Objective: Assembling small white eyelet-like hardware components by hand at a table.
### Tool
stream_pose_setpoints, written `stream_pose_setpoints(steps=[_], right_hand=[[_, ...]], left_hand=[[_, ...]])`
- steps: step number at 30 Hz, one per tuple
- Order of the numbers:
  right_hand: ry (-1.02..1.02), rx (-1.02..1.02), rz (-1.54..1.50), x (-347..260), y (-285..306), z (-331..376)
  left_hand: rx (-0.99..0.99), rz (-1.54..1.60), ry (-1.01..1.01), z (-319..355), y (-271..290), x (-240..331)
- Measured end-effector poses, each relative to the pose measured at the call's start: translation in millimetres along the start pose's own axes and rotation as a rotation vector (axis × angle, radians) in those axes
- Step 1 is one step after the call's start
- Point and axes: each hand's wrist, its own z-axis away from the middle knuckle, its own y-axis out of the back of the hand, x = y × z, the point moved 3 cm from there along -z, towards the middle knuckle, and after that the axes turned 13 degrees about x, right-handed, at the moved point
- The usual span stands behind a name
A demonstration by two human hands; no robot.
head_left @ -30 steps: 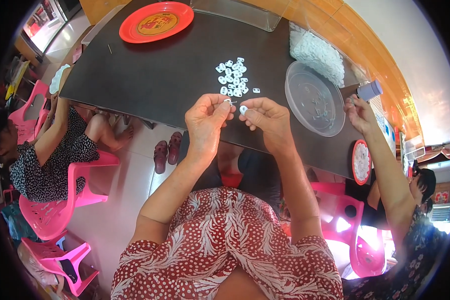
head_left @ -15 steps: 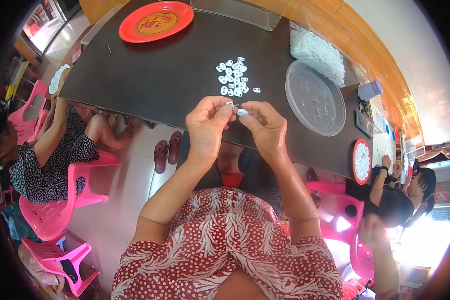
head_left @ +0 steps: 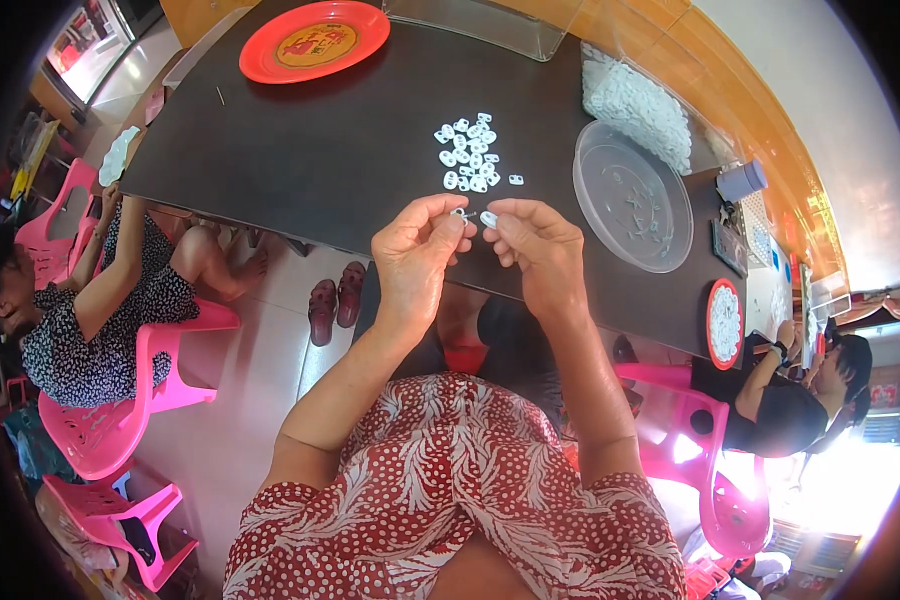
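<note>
Between the thumb and fingers of my left hand (head_left: 418, 245) is a small white plastic piece (head_left: 459, 213), with a thin metal-looking pin (head_left: 472, 214) pointing toward the right. My right hand (head_left: 542, 250) pinches a small white oval plastic piece (head_left: 489, 219), held just apart from the pin's tip. Both hands are over the table's near edge. Beyond them on the dark table (head_left: 320, 160) lies a loose pile of white plastic pieces (head_left: 470, 155), some oval and some squarish, with holes. One squarish piece (head_left: 516, 180) sits apart to the pile's right.
Right of the pile is a round clear lid (head_left: 595, 200) holding small thin pieces, beside a bag of white pieces (head_left: 635, 105). A red plate (head_left: 260, 65) stands at far left, a red-rimmed dish (head_left: 712, 340) at right. People sit on both sides near pink chairs (head_left: 210, 317).
My right hand has shifted slightly right and turned, widening the gap between the oval piece and the pin. A blurred arm at the lower right is gone.
</note>
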Motion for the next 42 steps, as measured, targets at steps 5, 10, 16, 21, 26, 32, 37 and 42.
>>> stream_pose_setpoints(steps=[5,10,16,21,26,32,37,42], right_hand=[[0.060,-0.042,0.084,5,-1,-2],[0.183,0.050,0.217,3,-6,1],[0.375,0.110,0.290,6,-13,12],[0.424,0.051,0.307,6,-16,15],[0.196,0.008,0.139,9,-5,3],[0.165,-0.033,0.117,5,-3,-6],[0.142,-0.029,0.125,6,-4,-6],[0.174,-0.032,0.125,8,-6,-6]], left_hand=[[0.009,0.015,-0.008,-1,-1,0],[0.023,0.012,0.008,1,-3,-1],[0.016,0.036,0.037,1,-2,-5],[0.040,0.082,0.035,0,1,-4],[0.029,0.000,0.014,4,4,-4],[-0.007,-0.016,0.012,6,2,-4],[-0.020,-0.005,0.003,6,3,-4],[0.004,-0.073,-0.001,7,3,-3]])
